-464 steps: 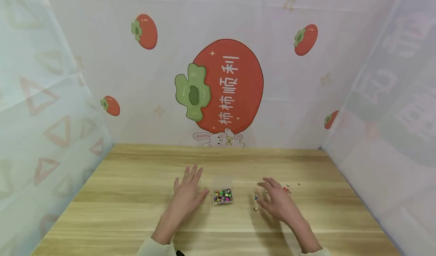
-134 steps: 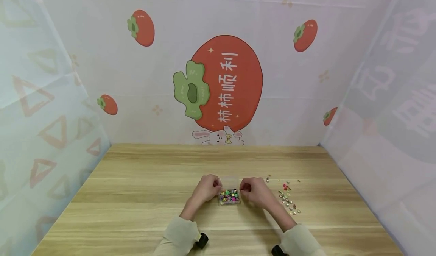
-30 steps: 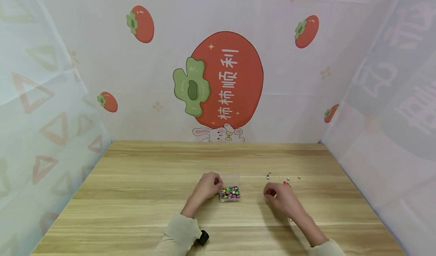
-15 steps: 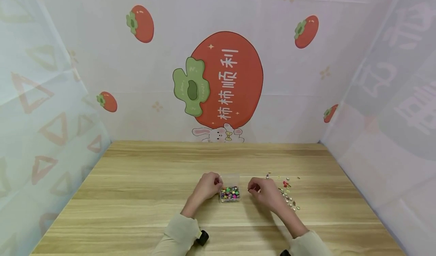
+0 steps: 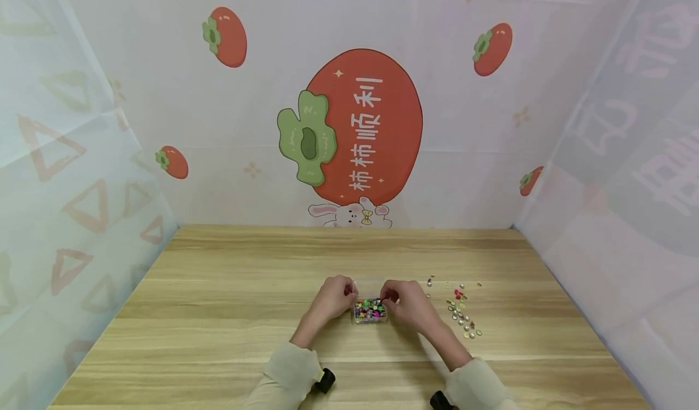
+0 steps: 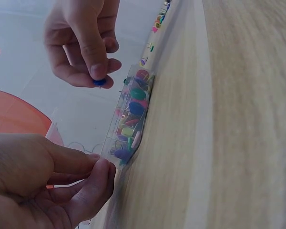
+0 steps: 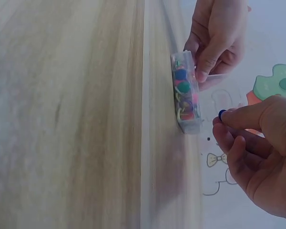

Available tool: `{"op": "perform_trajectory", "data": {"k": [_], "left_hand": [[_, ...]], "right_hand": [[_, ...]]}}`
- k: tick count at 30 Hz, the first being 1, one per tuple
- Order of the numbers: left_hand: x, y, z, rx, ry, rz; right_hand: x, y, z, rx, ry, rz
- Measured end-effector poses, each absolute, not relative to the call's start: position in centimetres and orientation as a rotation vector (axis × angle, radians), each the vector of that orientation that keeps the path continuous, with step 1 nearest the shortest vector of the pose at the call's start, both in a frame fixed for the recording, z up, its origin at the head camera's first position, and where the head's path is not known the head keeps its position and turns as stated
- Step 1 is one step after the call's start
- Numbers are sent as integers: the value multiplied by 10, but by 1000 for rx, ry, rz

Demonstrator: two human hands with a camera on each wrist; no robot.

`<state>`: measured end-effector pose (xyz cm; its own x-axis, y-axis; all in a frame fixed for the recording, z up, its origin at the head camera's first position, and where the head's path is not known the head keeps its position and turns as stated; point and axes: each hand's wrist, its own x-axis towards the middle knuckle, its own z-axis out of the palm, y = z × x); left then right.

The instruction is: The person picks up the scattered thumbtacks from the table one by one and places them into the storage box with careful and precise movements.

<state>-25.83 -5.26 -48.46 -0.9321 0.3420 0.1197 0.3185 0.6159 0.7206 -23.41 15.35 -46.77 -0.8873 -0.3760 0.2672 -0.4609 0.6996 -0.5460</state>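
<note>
A small clear plastic box full of colourful thumbtacks stands on the table with its lid raised at the back. My left hand pinches the box at its left end between thumb and fingers, seen close up in the left wrist view. At the right end of the box, slightly above it, my right hand pinches a blue thumbtack between thumb and finger. In the left wrist view the thumbtack's point faces down. The right wrist view shows its blue head at the fingertips.
Loose thumbtacks, many gold or silver looking, lie scattered on the wooden table to the right of my right hand. A small red cluster lies among them. Printed cloth walls enclose the table at the back and sides.
My right hand has moved left from the scattered thumbtacks to the box, carrying a thumbtack. My left hand stays at the box; 15.5 seconds ago it lay apart from it, fingers spread.
</note>
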Motion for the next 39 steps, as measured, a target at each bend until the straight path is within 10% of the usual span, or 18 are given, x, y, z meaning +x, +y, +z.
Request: {"op": "perform_trajectory", "data": {"k": [39], "left_hand": [[-261,-52,-485,544,2761,1226]], "right_hand": [[-189,232,-457,587,-2846,787]]}}
